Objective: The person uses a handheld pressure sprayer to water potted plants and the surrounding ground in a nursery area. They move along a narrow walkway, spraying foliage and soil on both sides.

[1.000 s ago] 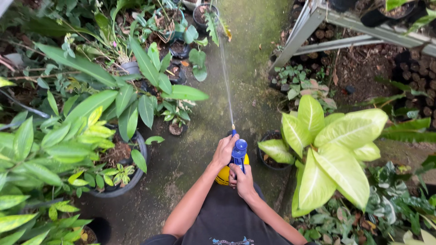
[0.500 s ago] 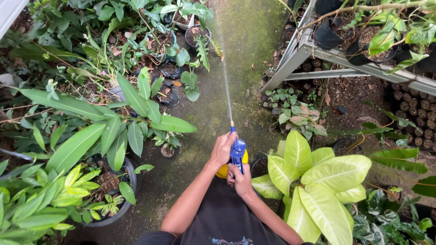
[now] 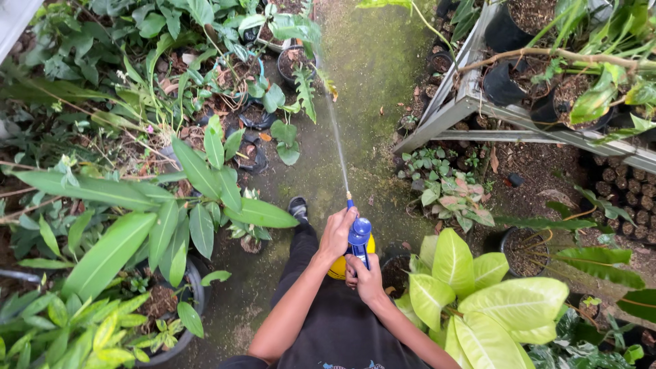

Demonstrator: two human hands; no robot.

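Note:
I hold a hand sprayer (image 3: 358, 237) with a blue head and a yellow tank in front of me. My left hand (image 3: 337, 232) wraps around its top from the left. My right hand (image 3: 364, 276) grips it from below, on the trigger side. A thin jet of water (image 3: 337, 140) shoots from the nozzle up the mossy path toward potted plants (image 3: 290, 58) at the far end. My foot in a dark shoe (image 3: 298, 207) steps forward just left of the sprayer.
Broad-leaved potted plants (image 3: 157, 232) crowd the left side. A yellow-green leafy plant (image 3: 471, 294) stands close on my right. A metal rack (image 3: 478, 102) with black pots lies at the upper right. A mossy concrete path (image 3: 372, 75) runs between them.
I have walked forward along the path; the plants have slid toward me and my foot has come into view. Both hands stay on the sprayer, still spraying ahead.

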